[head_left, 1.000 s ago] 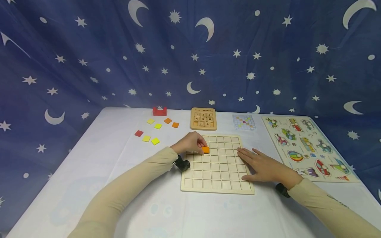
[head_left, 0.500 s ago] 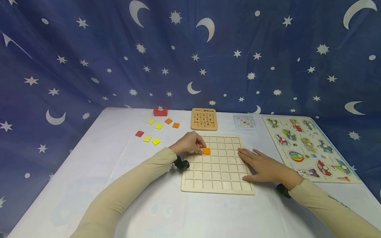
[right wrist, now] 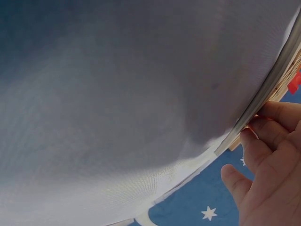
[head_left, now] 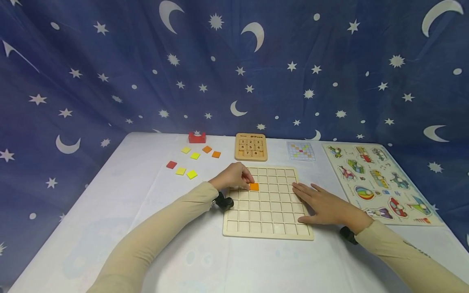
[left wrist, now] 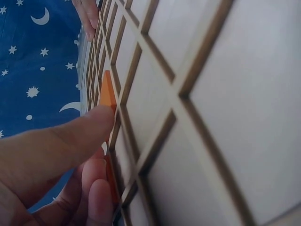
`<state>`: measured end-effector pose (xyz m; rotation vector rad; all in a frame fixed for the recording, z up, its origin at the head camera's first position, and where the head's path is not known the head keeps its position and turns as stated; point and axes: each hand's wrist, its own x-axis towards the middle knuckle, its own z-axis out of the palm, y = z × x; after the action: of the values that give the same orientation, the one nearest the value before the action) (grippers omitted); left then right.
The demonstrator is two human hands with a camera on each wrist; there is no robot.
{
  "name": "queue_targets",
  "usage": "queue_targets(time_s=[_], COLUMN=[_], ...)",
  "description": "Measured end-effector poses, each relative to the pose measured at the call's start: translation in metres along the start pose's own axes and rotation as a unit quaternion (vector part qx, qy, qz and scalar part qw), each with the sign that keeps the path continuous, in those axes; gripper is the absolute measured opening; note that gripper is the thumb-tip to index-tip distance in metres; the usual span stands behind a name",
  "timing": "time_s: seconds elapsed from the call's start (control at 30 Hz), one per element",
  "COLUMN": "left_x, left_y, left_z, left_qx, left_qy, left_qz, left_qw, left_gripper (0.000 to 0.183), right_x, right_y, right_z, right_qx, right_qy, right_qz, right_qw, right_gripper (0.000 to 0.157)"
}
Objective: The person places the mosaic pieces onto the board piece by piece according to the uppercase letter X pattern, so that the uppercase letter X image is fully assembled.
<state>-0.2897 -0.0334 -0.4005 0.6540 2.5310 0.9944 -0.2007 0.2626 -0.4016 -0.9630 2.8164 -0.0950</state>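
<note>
The wooden grid board (head_left: 271,229) lies on the table. My left hand (head_left: 232,176) is over its upper left part, thumb and fingers pinching a flat orange tile (head_left: 254,186) that sits at a grid cell. In the left wrist view the thumb touches the near edge of this orange tile (left wrist: 107,89). A second reddish-orange edge (left wrist: 112,181) shows beside the curled fingertips, mostly hidden. My right hand (head_left: 322,204) rests with spread, fairly straight fingers on the board's right edge. The right wrist view shows those fingers (right wrist: 277,134) against the board's rim.
Left of the board lie several loose yellow tiles (head_left: 191,174), two orange tiles (head_left: 216,154) and a red tile (head_left: 171,165). Behind are a red block (head_left: 197,138), a wooden number puzzle (head_left: 250,158) and a coloured pattern card (head_left: 301,151). A picture puzzle board (head_left: 381,183) lies at right.
The orange tile has come down a little and now lies flatter at its cell, with the left fingers still at its edge. The right hand has stayed in place.
</note>
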Motion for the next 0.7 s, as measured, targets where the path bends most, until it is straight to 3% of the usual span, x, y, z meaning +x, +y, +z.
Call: queue_targets(time_s=[0.23,0.4,0.57,0.7], left_x=[0.001,-0.001,-0.001,-0.004], left_y=[-0.002,-0.005,-0.015,-0.025], left_z=[-0.002,-0.013,-0.036,-0.064], left_qx=[-0.009,-0.017,-0.016,-0.027], left_qy=[-0.006,-0.011,-0.011,0.005], left_qz=[0.011,0.038,0.077,0.079], left_qw=[0.9999,0.9991,0.9969,0.9965], left_gripper=[0.015,0.019,0.024,0.03], right_x=[0.0,0.0,0.0,0.0], right_y=[0.001,0.002,0.002,0.002], right_z=[0.001,0.002,0.003,0.002], right_qx=[-0.002,-0.002,-0.004,-0.006], right_qy=[0.002,0.005,0.006,0.007], right_qz=[-0.002,-0.005,-0.006,-0.005], right_qw=[1.0,1.0,1.0,1.0], right_gripper=[0.094,0.094,0.094,0.094])
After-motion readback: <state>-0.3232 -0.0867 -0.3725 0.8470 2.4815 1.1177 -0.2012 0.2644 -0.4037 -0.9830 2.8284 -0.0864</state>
